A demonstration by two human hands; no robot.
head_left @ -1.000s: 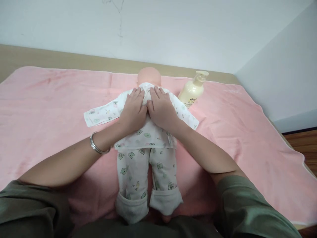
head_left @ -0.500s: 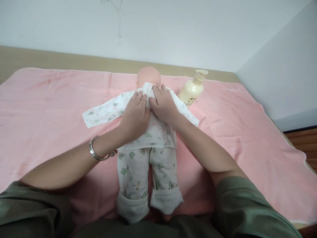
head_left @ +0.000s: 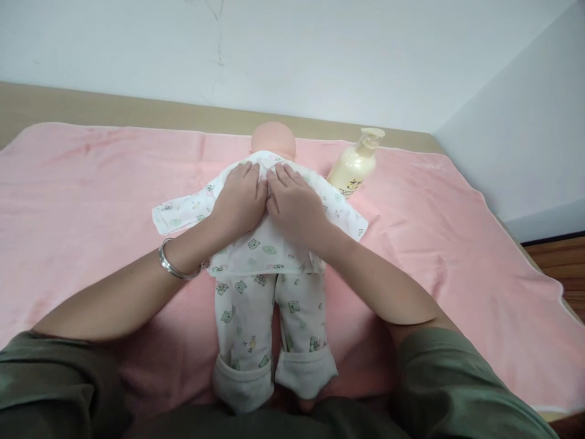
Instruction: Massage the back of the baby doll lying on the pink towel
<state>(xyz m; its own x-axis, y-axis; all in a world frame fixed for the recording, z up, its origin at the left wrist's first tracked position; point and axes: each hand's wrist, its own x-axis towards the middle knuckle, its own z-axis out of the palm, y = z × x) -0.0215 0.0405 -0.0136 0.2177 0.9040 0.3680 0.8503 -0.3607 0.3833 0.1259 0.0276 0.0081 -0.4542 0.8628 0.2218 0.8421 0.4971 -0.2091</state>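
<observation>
A doll (head_left: 273, 139) lies with its bald head toward the wall, no face showing. It wears a white printed top (head_left: 262, 253) with the sleeves spread out and matching trousers (head_left: 249, 305) with turned-up cuffs. My left hand (head_left: 241, 198) rests on the upper part of the top, fingers stretched toward the doll's neck. Beside it my right hand (head_left: 295, 201) lies on the same cloth, fingers extended. The two thumbs are close together. Neither hand is closed round anything.
A pale yellow pump bottle (head_left: 354, 164) leans right of the doll, near its sleeve. The pink sheet (head_left: 114, 183) covers the wooden surface (head_left: 137, 110), which borders a white wall (head_left: 297, 61). A brown wooden part shows at the far right edge.
My left hand has shifted slightly left and up, my right hand a little left and down. The top now spreads wider at the shoulders and left hem.
</observation>
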